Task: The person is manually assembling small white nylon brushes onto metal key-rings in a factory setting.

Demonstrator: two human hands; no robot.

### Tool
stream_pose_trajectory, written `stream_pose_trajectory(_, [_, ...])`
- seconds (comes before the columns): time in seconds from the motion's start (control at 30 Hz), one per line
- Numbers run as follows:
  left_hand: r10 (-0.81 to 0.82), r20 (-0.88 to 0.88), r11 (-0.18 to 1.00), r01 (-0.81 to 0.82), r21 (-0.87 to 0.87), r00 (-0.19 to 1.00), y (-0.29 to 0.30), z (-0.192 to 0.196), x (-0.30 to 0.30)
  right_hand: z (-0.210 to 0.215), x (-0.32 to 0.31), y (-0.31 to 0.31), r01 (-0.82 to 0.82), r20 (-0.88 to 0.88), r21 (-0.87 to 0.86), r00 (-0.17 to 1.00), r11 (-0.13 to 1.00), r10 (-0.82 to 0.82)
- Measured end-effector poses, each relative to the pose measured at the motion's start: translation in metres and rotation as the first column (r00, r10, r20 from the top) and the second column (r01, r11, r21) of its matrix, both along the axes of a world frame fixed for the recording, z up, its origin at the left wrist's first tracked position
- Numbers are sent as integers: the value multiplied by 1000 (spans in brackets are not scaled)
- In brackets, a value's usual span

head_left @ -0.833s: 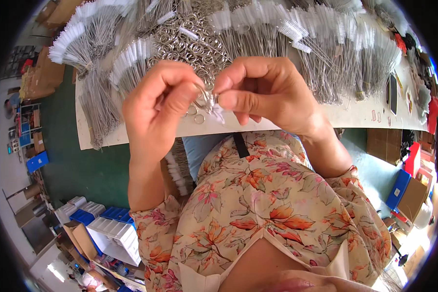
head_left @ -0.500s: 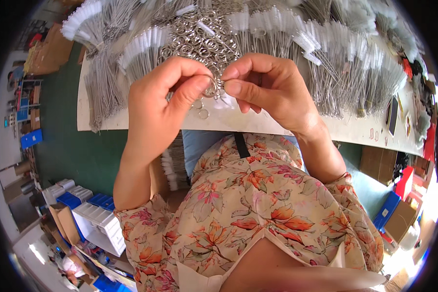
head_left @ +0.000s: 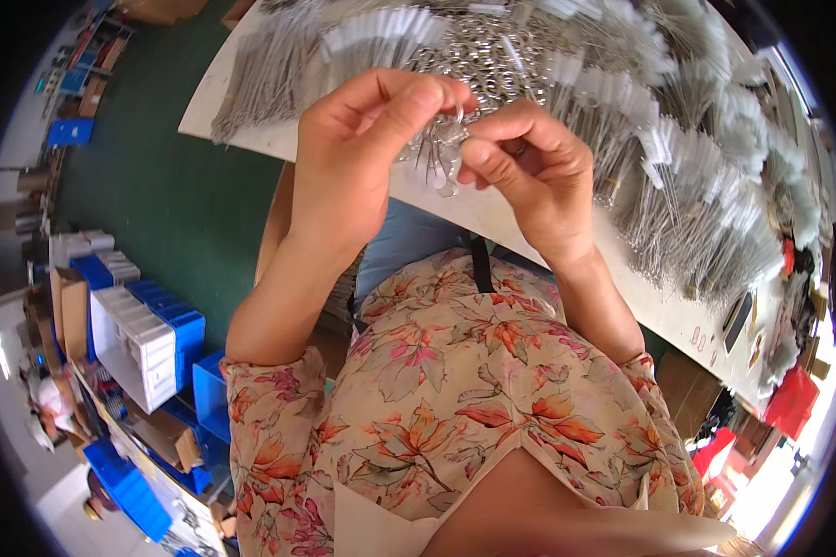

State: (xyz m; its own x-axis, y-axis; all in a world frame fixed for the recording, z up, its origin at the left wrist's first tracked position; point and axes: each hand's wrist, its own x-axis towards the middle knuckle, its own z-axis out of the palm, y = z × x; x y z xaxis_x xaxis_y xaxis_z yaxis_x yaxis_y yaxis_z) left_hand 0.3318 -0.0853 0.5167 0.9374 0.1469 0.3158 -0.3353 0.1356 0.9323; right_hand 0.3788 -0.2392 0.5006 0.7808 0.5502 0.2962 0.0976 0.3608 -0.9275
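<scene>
Above the table's near edge, my left hand (head_left: 358, 153) pinches a metal ring (head_left: 459, 110) between thumb and forefinger. My right hand (head_left: 534, 172) is closed beside it, thumb and forefinger pressed together close to the ring's lower side. Small silvery pieces and thin wires (head_left: 434, 156) show just under the ring, between the hands. Whether these hang from the ring or lie behind it, I cannot tell. What sits between my right fingertips is too small to make out. Beyond my hands is a pile of metal rings (head_left: 492, 60).
Bundles of wire-stemmed brushes with white bristles (head_left: 381, 30) lie left of the pile; more brushes (head_left: 706, 204) cover the right side of the white table (head_left: 659, 292). A dark flat object (head_left: 738, 320) lies near its right end. White and blue bins (head_left: 139, 343) stand at lower left.
The view has turned, so the table now slopes down to the right. Both hands appear farther right in the picture; my left fingers now sit higher than my right, on the ring's top.
</scene>
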Motion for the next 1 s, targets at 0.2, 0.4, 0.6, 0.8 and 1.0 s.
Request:
stream_pose_trajectory(0.2, [193,-11,969,-192,-157,981,18,3,-29,-23,-13,38,17,210,-48,978,999,-7])
stream_pose_trajectory(0.4, [243,-193,946,-189,262,951,96,4,-85,-79,-11,20,-49,19,-428,998,902,63])
stream_pose_trajectory(0.6, [439,-388,334,254,908,810,108,-151,-101,-129,-19,7,-22,-44,-669,999,743,-9])
stream_pose_trajectory(0.8, [441,-721,439,572,693,534,83,-327,-124,-132,-24,5,86,146,-699,989,710,24])
stream_pose_trajectory(1.0, [520,-800,224,855,468,301,102,-433,-289,-136,-20,4,107,162,-699,987,707,11])
